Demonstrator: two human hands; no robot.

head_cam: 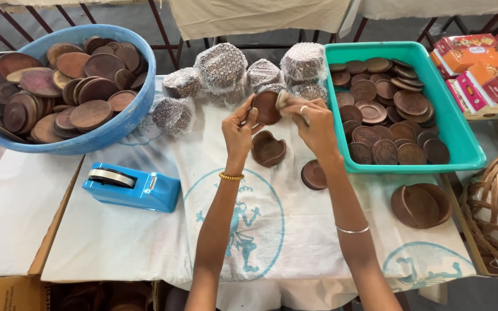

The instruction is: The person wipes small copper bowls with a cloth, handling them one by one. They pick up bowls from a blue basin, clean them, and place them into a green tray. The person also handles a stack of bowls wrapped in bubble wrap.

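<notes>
nearest the wearer, two bare forearms reach up over a white printed cloth (145,242), one bangle on each wrist. at about nine o'clock from the hands sits a blue tape dispenser (132,186). just below the hands lies a heart-shaped brown clay dish (268,150), with a small round clay lid (313,174) at five o'clock from it. the left hand (239,129) pinches the edge of a round clay disc (266,107), fingers closed on it; the right hand (312,124) meets it from three o'clock, gripping a pale bit pressed to the disc. further off, bubble-wrapped bundles (221,68) stand at twelve o'clock, a blue basin (116,129) of clay discs at ten, a teal tray (462,138) of lids at two.
</notes>
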